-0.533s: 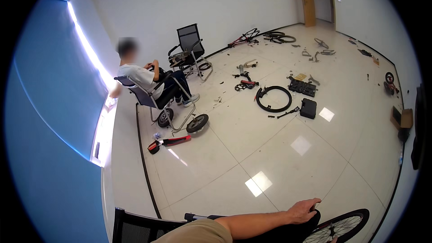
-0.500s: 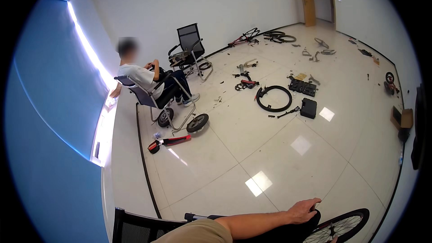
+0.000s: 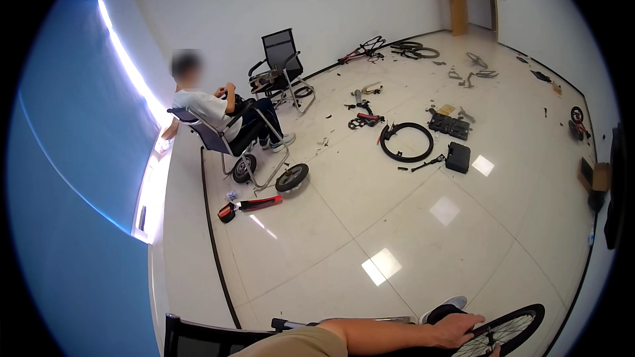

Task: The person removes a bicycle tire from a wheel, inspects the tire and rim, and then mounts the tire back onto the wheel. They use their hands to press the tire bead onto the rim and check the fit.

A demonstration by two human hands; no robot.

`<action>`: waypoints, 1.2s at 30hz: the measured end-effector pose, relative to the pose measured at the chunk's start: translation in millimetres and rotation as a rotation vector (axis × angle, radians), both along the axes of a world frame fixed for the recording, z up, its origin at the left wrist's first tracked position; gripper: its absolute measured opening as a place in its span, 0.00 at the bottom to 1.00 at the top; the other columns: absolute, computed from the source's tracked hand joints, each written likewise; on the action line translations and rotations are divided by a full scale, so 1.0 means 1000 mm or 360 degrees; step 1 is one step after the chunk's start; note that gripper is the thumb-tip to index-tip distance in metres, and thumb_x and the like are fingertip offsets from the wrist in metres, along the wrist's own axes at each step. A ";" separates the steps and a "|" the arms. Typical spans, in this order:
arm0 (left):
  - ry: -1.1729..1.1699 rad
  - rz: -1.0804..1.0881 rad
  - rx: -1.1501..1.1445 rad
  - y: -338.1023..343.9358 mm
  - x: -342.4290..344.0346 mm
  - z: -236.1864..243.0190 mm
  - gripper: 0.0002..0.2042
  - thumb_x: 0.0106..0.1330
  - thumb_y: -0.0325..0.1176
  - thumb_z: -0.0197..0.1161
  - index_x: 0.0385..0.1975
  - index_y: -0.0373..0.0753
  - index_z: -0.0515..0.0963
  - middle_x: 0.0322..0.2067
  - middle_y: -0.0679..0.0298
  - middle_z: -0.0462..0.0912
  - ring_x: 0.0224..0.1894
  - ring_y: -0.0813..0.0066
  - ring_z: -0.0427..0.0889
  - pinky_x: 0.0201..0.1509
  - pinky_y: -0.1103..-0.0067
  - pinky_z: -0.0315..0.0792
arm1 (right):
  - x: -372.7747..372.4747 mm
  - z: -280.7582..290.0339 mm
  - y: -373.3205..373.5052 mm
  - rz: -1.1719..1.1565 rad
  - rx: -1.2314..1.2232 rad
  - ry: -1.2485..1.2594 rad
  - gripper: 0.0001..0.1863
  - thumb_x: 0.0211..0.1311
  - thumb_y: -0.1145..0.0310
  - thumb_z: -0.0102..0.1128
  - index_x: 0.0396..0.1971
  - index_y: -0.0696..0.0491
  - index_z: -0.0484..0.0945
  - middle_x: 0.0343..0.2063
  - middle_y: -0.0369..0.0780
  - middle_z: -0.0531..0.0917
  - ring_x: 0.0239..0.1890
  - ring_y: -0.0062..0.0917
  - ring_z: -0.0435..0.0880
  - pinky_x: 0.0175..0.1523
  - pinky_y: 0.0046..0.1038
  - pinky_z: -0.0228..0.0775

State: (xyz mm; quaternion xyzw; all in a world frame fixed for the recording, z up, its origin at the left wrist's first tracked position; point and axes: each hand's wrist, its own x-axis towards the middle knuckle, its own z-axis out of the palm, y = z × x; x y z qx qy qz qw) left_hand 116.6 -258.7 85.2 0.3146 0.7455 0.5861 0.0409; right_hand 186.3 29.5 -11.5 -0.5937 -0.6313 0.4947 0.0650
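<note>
At the lower right a spoked bicycle wheel point(image 3: 537, 311) with a black tyre is held tilted beside my legs. My left hand point(image 3: 456, 330) reaches across to its near left side. The index finger is stretched toward the tyre, and the other fingers are partly hidden under the hand. Of my right hand point(image 3: 495, 352) only a bit of finger shows, up against the wheel's hub; the picture's lower edge cuts off the rest. Just beyond my left hand appears a grey-and-white shoe point(image 3: 454, 302).
A person point(image 3: 205, 109) sits on a chair at the left. Beside that chair lie small wheels point(image 3: 292, 177) and a red-black part point(image 3: 259, 203). A large tyre point(image 3: 431, 142), a tool case point(image 3: 458, 157), an open tool tray point(image 3: 450, 125) and a bike frame point(image 3: 362, 51) lie across the tiled floor.
My left hand has come off my dark-clothed knee and moved right and down to the wheel. The shoe has come into view. The wheel and the seated person look nearly unchanged.
</note>
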 end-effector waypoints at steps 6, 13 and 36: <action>0.0216 -0.0055 -0.0237 0.000 -0.001 0.008 0.26 0.57 0.26 0.66 0.58 0.34 0.70 0.38 0.53 0.77 0.43 0.51 0.78 0.46 0.61 0.72 | -0.005 -0.005 -0.001 0.0168 0.0125 0.0159 0.35 0.63 0.55 0.68 0.60 0.67 0.73 0.54 0.53 0.81 0.48 0.42 0.81 0.53 0.41 0.78; 0.0400 -0.0034 -0.0323 0.003 -0.006 0.029 0.20 0.64 0.37 0.63 0.55 0.36 0.75 0.30 0.49 0.80 0.31 0.49 0.80 0.36 0.59 0.74 | -0.009 -0.028 0.006 0.0185 0.0205 0.0161 0.33 0.65 0.56 0.67 0.60 0.66 0.73 0.54 0.53 0.81 0.48 0.42 0.81 0.53 0.42 0.78; 0.0351 -0.0023 0.0064 0.008 0.002 0.020 0.29 0.56 0.24 0.68 0.60 0.32 0.70 0.45 0.52 0.75 0.47 0.52 0.76 0.51 0.64 0.73 | 0.010 -0.001 -0.005 0.0163 0.0505 -0.0566 0.53 0.61 0.38 0.65 0.70 0.67 0.59 0.67 0.61 0.66 0.64 0.56 0.68 0.69 0.49 0.63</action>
